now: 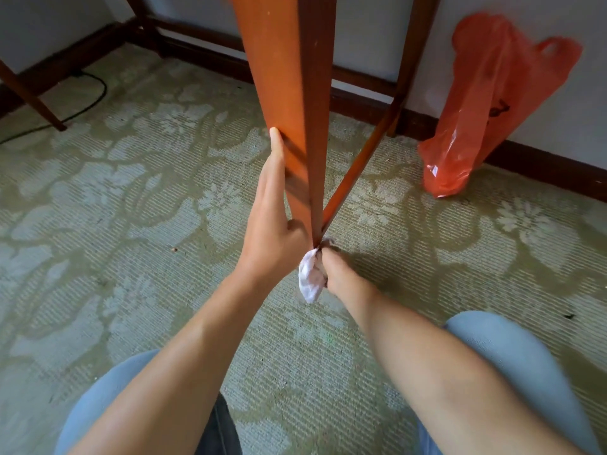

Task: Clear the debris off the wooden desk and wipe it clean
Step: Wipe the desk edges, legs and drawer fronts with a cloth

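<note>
orange-brown wood fills the middle of the view: a desk leg (289,103) runs down from the top edge and narrows to its foot on the carpet (131,208), where a thinner crossbar (364,165) slants in to meet it. the left hand (274,221) lies flat along the leg's left face, fingers straight and pressed together, fingertips reaching up the wood and the thumb tucked toward the leg near its foot. the right hand (335,267) sits low at the very base of the leg, its fingers curled round a crumpled white cloth (310,277) that bulges out on the left of the fist and touches the foot of the leg (the fingertips themselves are hidden behind the cloth and wood). both forearms are bare, and pale blue knees show at the lower corners. an orange plastic bag (486,106) slumps against the white wall (558,93) at the right, well apart from the hands, standing on the carpet just in front of the dark skirting board (542,165). a black cable (82,103) loops across the pale green floral carpet at the far left, near another wooden leg (29,93).
</note>
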### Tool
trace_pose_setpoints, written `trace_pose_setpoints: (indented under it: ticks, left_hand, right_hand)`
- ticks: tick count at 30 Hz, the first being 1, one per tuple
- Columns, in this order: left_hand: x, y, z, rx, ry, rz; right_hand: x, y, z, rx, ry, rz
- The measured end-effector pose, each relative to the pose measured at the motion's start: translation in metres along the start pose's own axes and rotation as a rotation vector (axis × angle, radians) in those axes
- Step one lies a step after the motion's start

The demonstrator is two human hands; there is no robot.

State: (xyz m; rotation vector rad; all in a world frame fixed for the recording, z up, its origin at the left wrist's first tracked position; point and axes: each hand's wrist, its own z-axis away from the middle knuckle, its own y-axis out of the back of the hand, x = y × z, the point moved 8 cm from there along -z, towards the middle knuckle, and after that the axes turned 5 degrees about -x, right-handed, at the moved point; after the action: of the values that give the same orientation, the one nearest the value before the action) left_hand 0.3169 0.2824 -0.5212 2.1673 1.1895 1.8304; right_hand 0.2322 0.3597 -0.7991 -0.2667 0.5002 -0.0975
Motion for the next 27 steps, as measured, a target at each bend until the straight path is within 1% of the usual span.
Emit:
trace_pose_setpoints:
  ticks: [1, 2, 3, 4, 5, 7, 8, 9, 10, 11, 12, 13, 14, 15, 16, 17, 18, 19, 20, 22, 24, 25, 26, 27]
  left_hand:
    - [-0.005, 0.001, 0.000, 0.015, 0.052, -0.041]
    - [-0.004, 0.001, 0.002, 0.005, 0.060, -0.070]
    - [-0.003, 0.001, 0.004, -0.006, 0.058, -0.098]
    - [-0.001, 0.000, 0.004, -0.002, 0.048, -0.123]
    - [0.000, 0.001, 0.003, 0.003, 0.040, -0.135]
    - [-0.003, -0.002, 0.002, 0.002, 0.039, -0.112]
    - [-0.005, -0.005, 0.003, 0.002, 0.060, -0.062]
    - [-0.005, -0.009, 0.006, -0.005, 0.096, 0.034]
    - [-0.005, -0.013, 0.009, -0.008, 0.144, 0.169]
    - [-0.004, -0.017, 0.014, -0.002, 0.200, 0.313]
    - [-0.003, -0.019, 0.020, 0.008, 0.244, 0.438]
    - [-0.002, -0.019, 0.028, 0.009, 0.269, 0.532]
    - [0.001, -0.017, 0.034, 0.010, 0.261, 0.563]
    - [0.003, -0.013, 0.038, 0.012, 0.239, 0.534]
    - [0.004, -0.007, 0.040, 0.026, 0.216, 0.479]
    - [0.008, 0.003, 0.041, 0.060, 0.202, 0.423]
    - [0.011, 0.014, 0.039, 0.120, 0.181, 0.371]
    - [0.020, 0.027, 0.037, 0.198, 0.137, 0.297]
    - [0.032, 0.042, 0.037, 0.292, 0.070, 0.185]
    - [0.060, 0.065, 0.043, 0.486, -0.070, -0.067]
    - [0.082, 0.077, 0.048, 0.645, -0.121, -0.268]
    - [0.088, 0.079, 0.044, 0.675, -0.121, -0.330]
    - [0.089, 0.078, 0.034, 0.655, -0.114, -0.365]
    - [0.089, 0.072, 0.021, 0.592, -0.110, -0.372]
  right_hand:
    - [-0.011, 0.002, 0.010, 0.028, 0.070, 0.063]
    - [-0.025, -0.004, 0.028, -0.020, 0.173, 0.248]
    - [-0.040, -0.007, 0.050, -0.019, 0.272, 0.487]
    - [-0.052, -0.013, 0.072, -0.074, 0.364, 0.604]
    - [-0.060, -0.016, 0.094, -0.132, 0.429, 0.688]
    - [-0.079, -0.024, 0.134, -0.229, 0.616, 0.736]
    - [-0.088, -0.028, 0.154, -0.269, 0.735, 0.748]
    - [-0.097, -0.034, 0.176, -0.299, 0.857, 0.752]
    - [-0.105, -0.039, 0.194, -0.340, 0.927, 0.717]
    - [-0.111, -0.044, 0.208, -0.390, 0.918, 0.675]
    - [-0.114, -0.051, 0.222, -0.484, 0.860, 0.692]
    - [-0.117, -0.057, 0.237, -0.556, 0.835, 0.788]
    - [-0.125, -0.060, 0.254, -0.565, 0.880, 0.967]
    - [-0.140, -0.058, 0.264, -0.469, 0.972, 1.155]
    - [-0.163, -0.055, 0.272, -0.314, 1.070, 1.273]
    - [-0.187, -0.054, 0.279, -0.197, 1.113, 1.228]
    - [-0.208, -0.058, 0.288, -0.193, 1.120, 1.068]
    - [-0.222, -0.068, 0.286, -0.258, 1.053, 0.890]
    - [-0.226, -0.086, 0.284, -0.379, 0.954, 0.753]
    - [-0.221, -0.129, 0.277, -0.607, 0.753, 0.615]
    - [-0.212, -0.152, 0.270, -0.711, 0.649, 0.481]
    - [-0.209, -0.157, 0.269, -0.727, 0.629, 0.452]
    - [-0.206, -0.159, 0.270, -0.761, 0.629, 0.452]
    - [-0.205, -0.160, 0.271, -0.775, 0.660, 0.453]
